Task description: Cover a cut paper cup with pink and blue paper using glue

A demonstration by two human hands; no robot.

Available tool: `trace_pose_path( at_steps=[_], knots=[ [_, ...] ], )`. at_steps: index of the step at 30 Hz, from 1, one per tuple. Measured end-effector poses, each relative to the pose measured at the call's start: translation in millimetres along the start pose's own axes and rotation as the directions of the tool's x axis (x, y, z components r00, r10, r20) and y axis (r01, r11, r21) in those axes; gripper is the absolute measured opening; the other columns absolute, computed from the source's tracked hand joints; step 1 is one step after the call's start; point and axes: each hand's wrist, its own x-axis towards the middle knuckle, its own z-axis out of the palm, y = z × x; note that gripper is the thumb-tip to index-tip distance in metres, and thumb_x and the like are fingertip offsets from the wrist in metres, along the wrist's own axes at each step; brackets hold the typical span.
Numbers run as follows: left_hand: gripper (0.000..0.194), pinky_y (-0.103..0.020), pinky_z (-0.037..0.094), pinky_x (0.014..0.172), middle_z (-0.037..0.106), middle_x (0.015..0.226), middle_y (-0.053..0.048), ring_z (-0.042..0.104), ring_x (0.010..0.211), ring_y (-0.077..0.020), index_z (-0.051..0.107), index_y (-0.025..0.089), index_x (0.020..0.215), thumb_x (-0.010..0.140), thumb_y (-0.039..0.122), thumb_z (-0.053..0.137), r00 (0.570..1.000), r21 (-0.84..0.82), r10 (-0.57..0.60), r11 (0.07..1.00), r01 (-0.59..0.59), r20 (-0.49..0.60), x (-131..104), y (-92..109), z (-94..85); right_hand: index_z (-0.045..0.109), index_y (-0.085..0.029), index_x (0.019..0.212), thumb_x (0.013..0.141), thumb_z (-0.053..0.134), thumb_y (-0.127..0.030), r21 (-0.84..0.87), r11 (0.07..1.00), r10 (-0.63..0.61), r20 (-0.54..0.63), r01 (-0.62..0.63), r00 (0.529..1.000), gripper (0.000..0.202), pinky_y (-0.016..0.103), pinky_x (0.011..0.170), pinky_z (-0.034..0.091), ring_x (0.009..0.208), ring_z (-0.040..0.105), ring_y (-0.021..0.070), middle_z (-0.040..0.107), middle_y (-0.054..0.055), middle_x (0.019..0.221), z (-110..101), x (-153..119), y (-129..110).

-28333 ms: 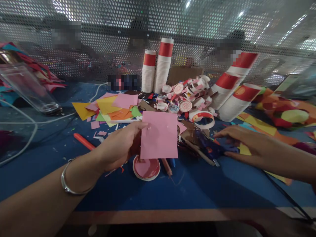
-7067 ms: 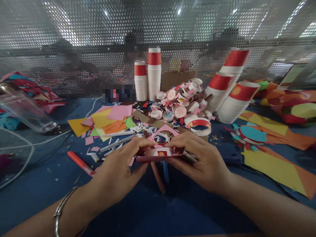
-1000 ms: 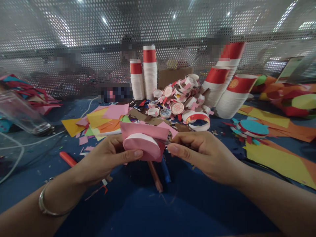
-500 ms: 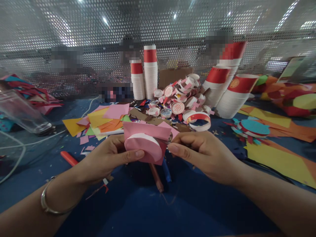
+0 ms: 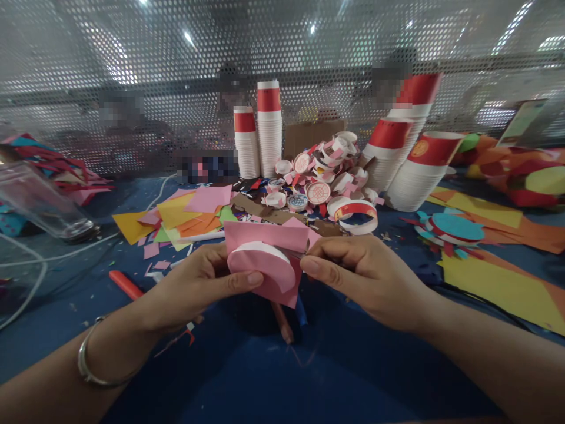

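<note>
Thumb on the front and fingers behind, my left hand (image 5: 207, 277) grips a sheet of pink paper (image 5: 267, 234). A round pink paper disc (image 5: 260, 265) with a white edge lies against the sheet, under the same thumb. At the sheet's right edge my right hand (image 5: 353, 271) is closed in a pinch. A thin, greyish, blade-like sliver shows at its fingertips, too small to name. Below the paper, a brown stick (image 5: 282, 324) and a blue stick (image 5: 301, 312) lie on the dark blue table (image 5: 265, 383), partly hidden.
Coloured paper sheets (image 5: 207, 199) lie at the left, with a red stick (image 5: 126, 285) nearer. Behind stands a heap of cut cup bottoms (image 5: 318, 193) between stacks of paper cups (image 5: 269, 135). Rightward are a turquoise-topped disc (image 5: 459, 227), yellow paper (image 5: 494, 282) and a black cable (image 5: 477, 300).
My left hand has shifted slightly right, carrying the pink sheet and disc. The sheet's lower edge hangs a little lower. My right hand has hardly moved.
</note>
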Motion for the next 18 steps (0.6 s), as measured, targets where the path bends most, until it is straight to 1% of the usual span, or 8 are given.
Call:
trace_pose_path(
  at_steps=[3,6,8,10,15,18],
  knots=[
    [0.01,-0.028,0.062,0.079,0.082,0.09,-0.004,0.076,0.077,-0.0174,0.083,0.023,0.095,0.091,0.025,0.074,0.996,-0.056,-0.004,0.998,0.009,0.093,-0.4,-2.1,-0.4,0.066,-0.018,0.078,0.096,0.061,-0.056,0.002,1.0,0.004,0.011,-0.004,1.0,0.043,0.029,0.053,0.028,0.06,0.038,0.0113,0.047,-0.002,0.069,-0.1,-0.3,-0.2],
    [0.014,-0.03,0.061,0.082,0.082,0.096,-0.006,0.078,0.079,-0.0185,0.081,0.022,0.103,0.095,0.024,0.07,0.987,-0.117,-0.008,0.993,0.027,0.163,-0.9,-3.6,0.5,0.066,-0.017,0.077,0.096,0.06,-0.056,-0.013,1.0,0.001,0.007,-0.001,1.0,0.044,0.029,0.053,0.027,0.059,0.037,0.0108,0.045,-0.003,0.067,-0.1,-1.4,-0.7],
    [0.014,-0.03,0.061,0.085,0.082,0.098,-0.006,0.078,0.081,-0.0183,0.081,0.022,0.104,0.096,0.023,0.069,0.985,-0.134,-0.007,0.991,0.03,0.173,-0.9,-4.4,1.1,0.065,-0.017,0.075,0.097,0.06,-0.056,-0.015,1.0,-0.002,0.002,0.002,1.0,0.045,0.029,0.053,0.027,0.059,0.036,0.0105,0.044,-0.003,0.066,0.0,-1.8,-0.9],
    [0.015,-0.03,0.06,0.087,0.082,0.098,-0.005,0.078,0.083,-0.0178,0.08,0.023,0.104,0.096,0.021,0.068,0.983,-0.144,0.003,0.989,0.024,0.184,-0.1,-5.3,1.4,0.066,-0.016,0.076,0.097,0.06,-0.056,-0.016,1.0,-0.01,0.004,0.01,1.0,0.045,0.029,0.054,0.028,0.06,0.037,0.0106,0.046,-0.003,0.067,0.2,-1.7,-0.8],
    [0.017,-0.029,0.059,0.088,0.082,0.101,-0.006,0.078,0.082,-0.0174,0.078,0.021,0.109,0.099,0.02,0.063,0.963,-0.178,0.042,0.984,0.007,0.267,1.8,-8.2,1.6,0.066,-0.016,0.076,0.098,0.059,-0.054,-0.029,0.999,-0.015,-0.002,0.015,1.0,0.045,0.028,0.053,0.029,0.06,0.039,0.0101,0.048,-0.002,0.068,0.8,-1.2,0.6],
    [0.017,-0.029,0.058,0.09,0.082,0.099,-0.006,0.078,0.084,-0.0176,0.078,0.02,0.107,0.099,0.022,0.063,0.965,-0.142,0.026,0.99,0.012,0.262,0.8,-9.6,1.1,0.066,-0.015,0.076,0.097,0.061,-0.053,-0.043,0.999,-0.024,-0.007,0.024,1.0,0.044,0.027,0.052,0.029,0.059,0.038,0.0096,0.047,-0.003,0.066,0.5,-1.3,0.1]
  ],
)
